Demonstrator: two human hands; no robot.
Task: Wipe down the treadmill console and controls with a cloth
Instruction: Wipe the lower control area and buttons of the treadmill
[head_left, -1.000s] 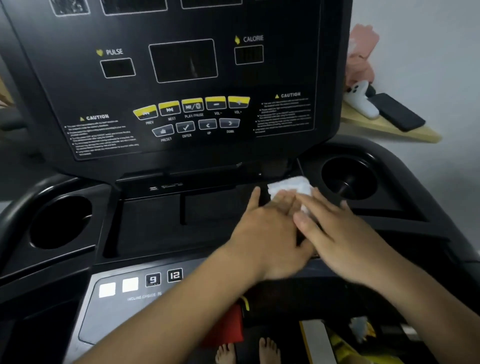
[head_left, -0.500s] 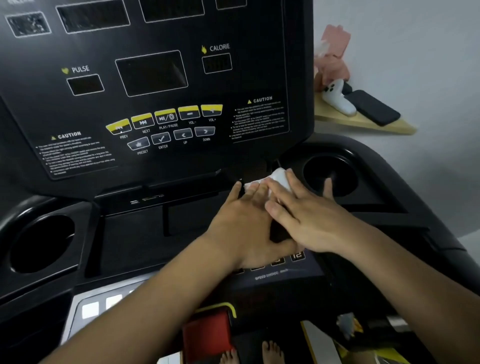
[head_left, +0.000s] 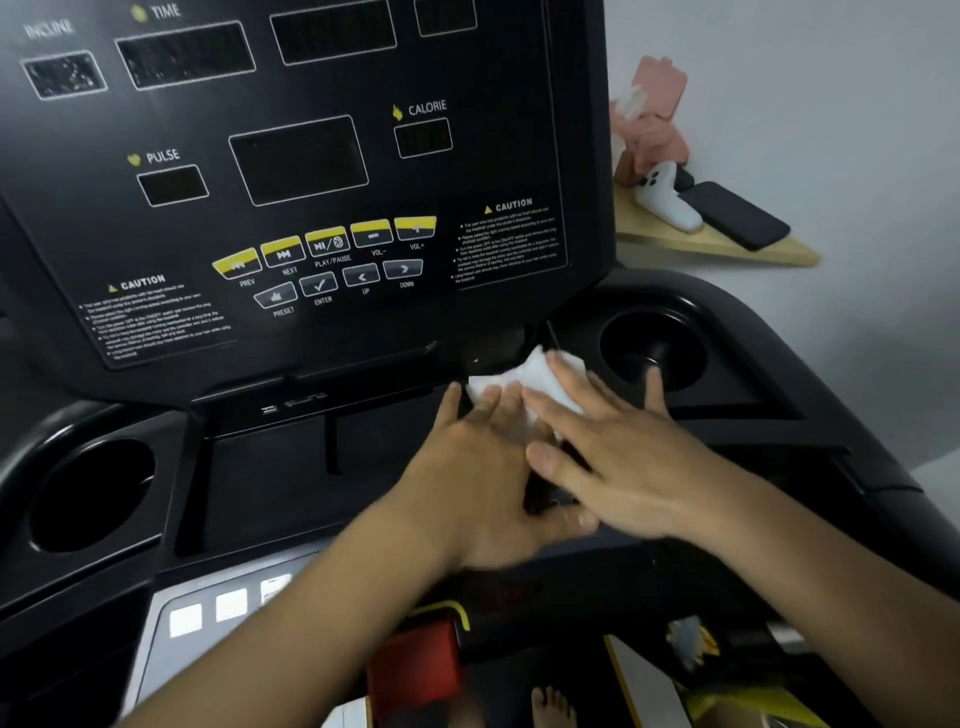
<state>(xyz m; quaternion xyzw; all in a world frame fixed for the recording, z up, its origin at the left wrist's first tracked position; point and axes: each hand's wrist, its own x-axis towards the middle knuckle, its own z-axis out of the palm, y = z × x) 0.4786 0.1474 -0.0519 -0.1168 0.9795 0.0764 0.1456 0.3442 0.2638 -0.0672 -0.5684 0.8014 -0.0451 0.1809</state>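
The black treadmill console (head_left: 311, 156) stands tilted upright, its dark display windows unlit above a row of yellow-topped media buttons (head_left: 327, 241). The folded white cloth (head_left: 524, 376) lies on the black tray ledge at the panel's foot, just left of the round right cup holder (head_left: 649, 348). The left hand (head_left: 483, 467) and right hand (head_left: 623, 457) both press it flat, fingers straight, grasping nothing. A pale wooden corner shelf (head_left: 727, 252) on the grey wall (head_left: 805, 104) carries a black phone (head_left: 737, 215).

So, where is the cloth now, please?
Head view: the white cloth lies right of centre under the left hand and right hand, beside the right cup holder.
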